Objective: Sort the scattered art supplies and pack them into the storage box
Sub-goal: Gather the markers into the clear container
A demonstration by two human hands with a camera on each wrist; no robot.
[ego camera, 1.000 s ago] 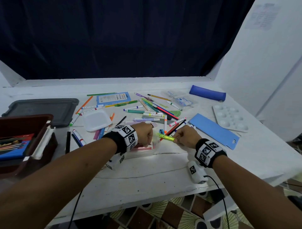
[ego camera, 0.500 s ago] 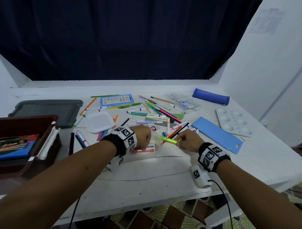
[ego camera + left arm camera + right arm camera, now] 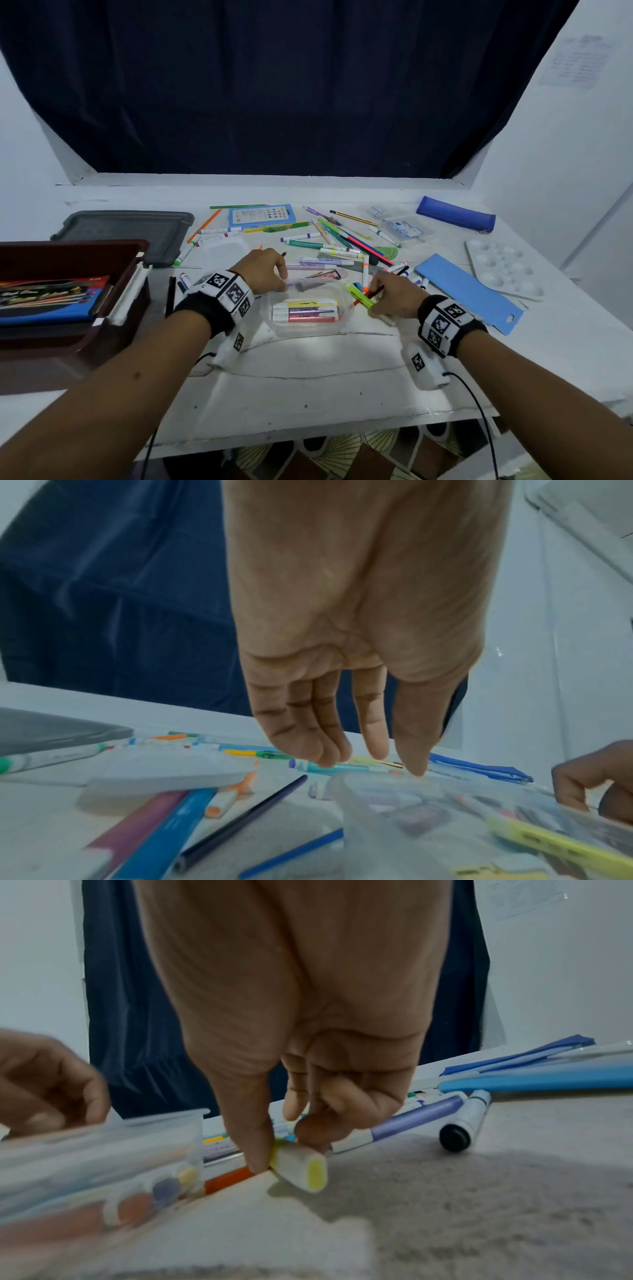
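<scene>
A clear plastic container (image 3: 308,330) (image 3: 377,818) (image 3: 103,1150) stands on the white table between my hands, with several highlighters (image 3: 305,310) lying in it. My left hand (image 3: 284,278) (image 3: 377,764) hangs over the container's far rim with straight fingers, the thumb tip touching the rim. Just right of the container, my right hand (image 3: 373,298) (image 3: 281,1150) pinches a yellow highlighter (image 3: 359,295) (image 3: 301,1171). A red-orange pencil (image 3: 373,292) (image 3: 227,1179) lies under that hand. The dark red storage box (image 3: 68,248) sits at the left, holding a blue pencil packet (image 3: 48,301).
Many markers and pencils (image 3: 335,246) lie scattered behind the container. A grey lid (image 3: 126,233) and a white square lid (image 3: 222,251) are at the back left. A blue pencil case (image 3: 455,217), white palette (image 3: 503,270) and blue flat sheet (image 3: 469,291) lie at the right.
My left hand has moved off the top of the container to its far rim, so the highlighters inside now show. The right hand still holds the yellow highlighter, now tilted steeper.
</scene>
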